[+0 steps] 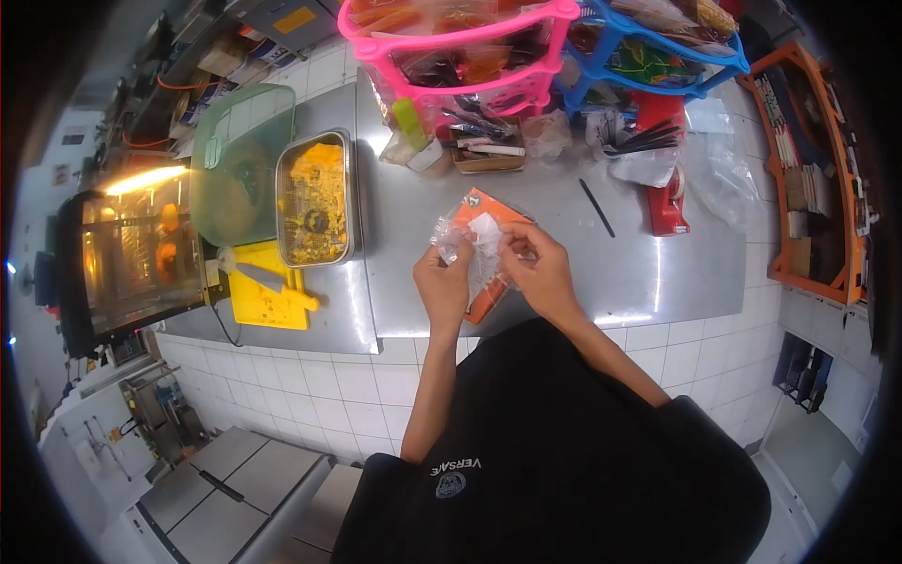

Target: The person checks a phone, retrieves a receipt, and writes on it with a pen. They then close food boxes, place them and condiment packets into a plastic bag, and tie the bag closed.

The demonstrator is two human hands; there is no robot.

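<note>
Between my hands, above the steel table, is a crinkled clear plastic bag (pixel 486 254) with a small white piece (pixel 484 228) at its top. My left hand (pixel 445 274) pinches the bag's left side, fingers closed. At the right side of the bag, my right hand (pixel 538 270) has its fingertips pressed together on the plastic. Below both hands an orange booklet or packet (pixel 489 301) lies tilted on the table, partly hidden by the bag and fingers.
On the steel table (pixel 413 202) stand a metal tray of yellow food (pixel 346 202), a green tub (pixel 246 122), a yellow board (pixel 246 305) with a knife (pixel 303 299), a black pen (pixel 597 208), a red tape dispenser (pixel 665 211), a pink rack (pixel 460 42) and a blue rack (pixel 620 38).
</note>
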